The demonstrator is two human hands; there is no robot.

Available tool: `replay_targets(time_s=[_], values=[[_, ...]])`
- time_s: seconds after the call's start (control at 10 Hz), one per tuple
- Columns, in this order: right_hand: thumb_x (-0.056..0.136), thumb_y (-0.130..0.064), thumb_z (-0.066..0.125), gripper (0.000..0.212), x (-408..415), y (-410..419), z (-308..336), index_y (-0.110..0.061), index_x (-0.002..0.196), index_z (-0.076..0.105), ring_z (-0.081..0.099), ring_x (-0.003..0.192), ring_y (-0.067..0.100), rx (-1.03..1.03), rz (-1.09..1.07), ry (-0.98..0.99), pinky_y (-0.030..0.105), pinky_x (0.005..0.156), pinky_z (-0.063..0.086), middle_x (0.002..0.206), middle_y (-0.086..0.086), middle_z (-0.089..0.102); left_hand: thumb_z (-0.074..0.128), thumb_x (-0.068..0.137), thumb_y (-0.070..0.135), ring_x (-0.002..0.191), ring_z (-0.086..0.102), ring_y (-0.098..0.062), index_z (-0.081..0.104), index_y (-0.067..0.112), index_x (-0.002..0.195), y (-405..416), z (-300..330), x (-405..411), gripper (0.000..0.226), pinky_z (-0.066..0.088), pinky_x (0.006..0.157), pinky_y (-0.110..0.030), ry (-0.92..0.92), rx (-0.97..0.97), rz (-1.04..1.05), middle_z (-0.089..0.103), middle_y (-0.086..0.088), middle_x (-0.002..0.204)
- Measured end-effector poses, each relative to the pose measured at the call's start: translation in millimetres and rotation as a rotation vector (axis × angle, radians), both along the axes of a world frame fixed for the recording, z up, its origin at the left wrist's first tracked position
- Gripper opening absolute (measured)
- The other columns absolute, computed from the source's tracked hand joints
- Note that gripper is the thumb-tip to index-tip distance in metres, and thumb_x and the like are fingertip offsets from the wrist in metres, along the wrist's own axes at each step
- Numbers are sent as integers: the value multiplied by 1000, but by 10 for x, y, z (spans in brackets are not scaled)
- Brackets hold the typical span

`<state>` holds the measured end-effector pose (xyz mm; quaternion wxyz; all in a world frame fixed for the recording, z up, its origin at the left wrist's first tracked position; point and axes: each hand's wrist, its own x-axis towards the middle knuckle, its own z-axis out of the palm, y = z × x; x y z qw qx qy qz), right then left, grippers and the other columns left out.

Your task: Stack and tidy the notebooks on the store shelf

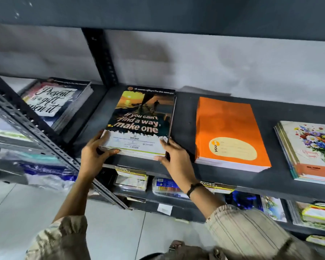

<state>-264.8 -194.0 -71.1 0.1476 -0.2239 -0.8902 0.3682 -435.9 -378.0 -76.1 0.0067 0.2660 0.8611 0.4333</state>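
I see the sunset notebook stack (139, 121), its cover reading "If you can't find a way, make one", lying flat on the dark shelf (184, 117) with its near edge at the shelf's front lip. My left hand (94, 154) cups the stack's near left corner, thumb laid along the front edge, its grip closed on the stack. My right hand (174, 158) presses flat against the near right corner, fingers extended along the side rather than curled, thumb on the front edge. Just right of it, apart, lies the orange notebook stack (229, 132); farther right, the floral notebook stack (308, 149). Left, behind the slotted upright (101, 59), sits the lettered notebook pile (54, 102).
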Motion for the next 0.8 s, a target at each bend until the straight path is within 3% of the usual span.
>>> replay_targets(time_s=[0.2,0.4,0.5,0.6,0.7,0.8], values=[[80,-36,67,59,8,-42,20,-14,132,49,46,131,21,32,-28,16,26,108,34,141,15,48,79,62,-1,123,47,-19,58,2,119,-20,-3,-144,61,29,90,9,-27,30,-49,50,-17,137],[80,-35,66,55,6,-101,25,-9,127,54,59,118,25,110,-51,45,37,99,49,130,17,59,80,60,3,126,49,-25,60,7,118,-63,-20,-198,62,38,102,-13,-82,13,-63,50,-14,138],[82,-33,66,54,17,-92,29,-9,128,53,59,118,25,102,-35,58,36,99,50,130,15,60,81,63,15,126,47,-31,60,4,118,-25,79,-83,61,38,105,-15,-12,-42,-59,49,-19,137],[82,-33,66,53,93,-57,92,-9,129,53,58,118,21,52,-28,90,27,101,44,131,11,60,60,66,64,126,43,-37,62,11,116,75,160,135,73,39,102,-52,219,-135,7,52,-18,135],[87,-34,61,46,264,1,159,-12,127,55,58,115,20,30,-50,196,27,99,47,127,8,62,51,82,51,119,45,-28,59,11,118,364,278,545,54,37,97,-40,334,-30,22,59,-15,124],[90,-32,57,34,461,102,251,-14,118,61,62,95,18,14,-134,320,28,82,54,108,7,67,51,90,27,104,50,-23,60,8,116,755,400,983,33,37,88,-29,403,71,-122,65,-14,109]])
